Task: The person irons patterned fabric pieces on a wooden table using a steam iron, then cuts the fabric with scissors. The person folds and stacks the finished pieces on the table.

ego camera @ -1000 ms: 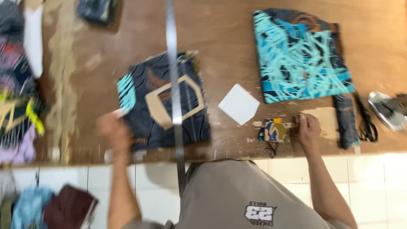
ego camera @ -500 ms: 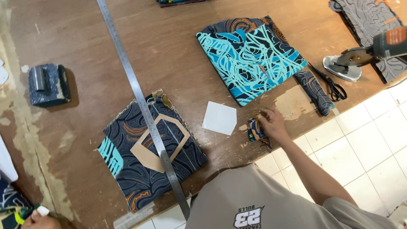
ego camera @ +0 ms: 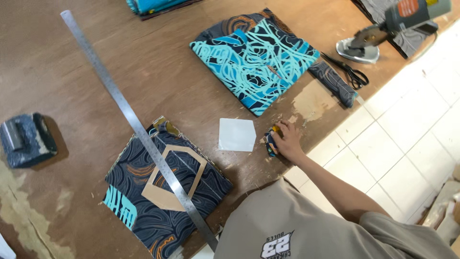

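Wood fills most of what we see: a worn brown worktable (ego camera: 158,62), scuffed pale in patches, its edge running beside a white tiled floor (ego camera: 412,139). On it we find a folded stack of turquoise-and-navy patterned fabric (ego camera: 254,57) laid flat, apparently kept apart as its own pile. Nearer us lies a darker navy fabric stack (ego camera: 143,211) with a hollow cardboard template (ego camera: 163,192) resting on top, and a long steel ruler (ego camera: 129,115) crosses both diagonally, seemingly weighting the template flat. A padded blue block (ego camera: 26,139) sits well apart at the left edge. At the far right stand an electric cutting tool (ego camera: 383,29) and black scissors (ego camera: 347,72), parked out of the working area. A small white five-sided card (ego camera: 236,135) lies between the stacks. Just beside it, our right hand (ego camera: 287,139) presses down on a small bundle of fabric scraps (ego camera: 271,140) near the table edge, fingers curled over it; whether they truly grasp it we cannot tell. Our left hand is out of view.
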